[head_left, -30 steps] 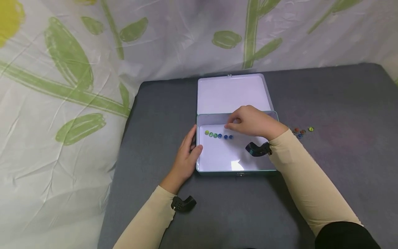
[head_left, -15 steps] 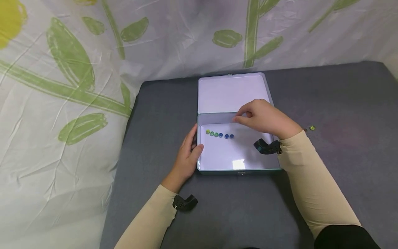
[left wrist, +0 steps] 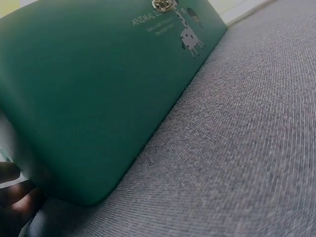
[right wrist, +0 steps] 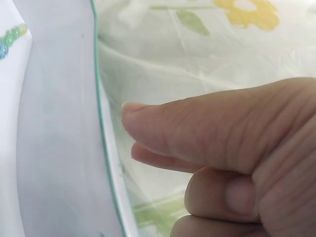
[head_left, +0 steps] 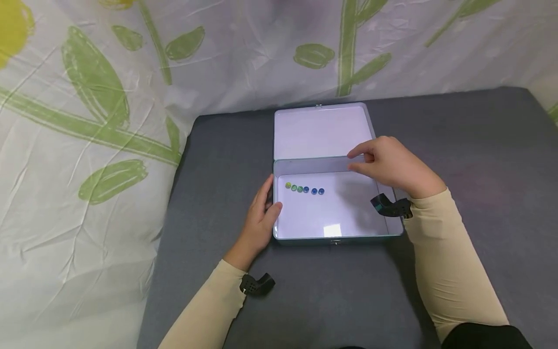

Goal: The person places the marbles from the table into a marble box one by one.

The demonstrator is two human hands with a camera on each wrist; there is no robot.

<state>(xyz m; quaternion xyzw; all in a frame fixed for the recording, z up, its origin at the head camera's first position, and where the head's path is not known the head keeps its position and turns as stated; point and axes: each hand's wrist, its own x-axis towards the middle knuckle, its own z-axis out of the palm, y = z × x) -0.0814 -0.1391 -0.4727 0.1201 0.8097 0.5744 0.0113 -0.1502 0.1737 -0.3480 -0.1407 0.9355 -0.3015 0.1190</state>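
An open tin box (head_left: 305,218) with a white inside and a green outside lies on the table, its lid (head_left: 322,131) folded back. Several glass marbles (head_left: 300,189), yellow-green, green and blue, form a short row on its floor, left of the middle. My left hand (head_left: 257,220) grips the tin's left wall, thumb at the rim and fingers along the outside. Above the back right part of the tin hovers my right hand (head_left: 392,162). Its thumb and forefinger are apart with nothing between them; the right wrist view shows the other fingers curled in.
The dark grey cloth-covered table (head_left: 479,169) stretches out around the tin. Behind and to the left hangs a pale curtain (head_left: 244,63) with painted green leaves. In the left wrist view, a metal clasp (left wrist: 163,5) sits on the tin's printed front.
My right hand has moved right, away from the marble row, and its thumb and forefinger have parted. The loose marbles right of the tin are now hidden behind my right arm. The left hand stays put.
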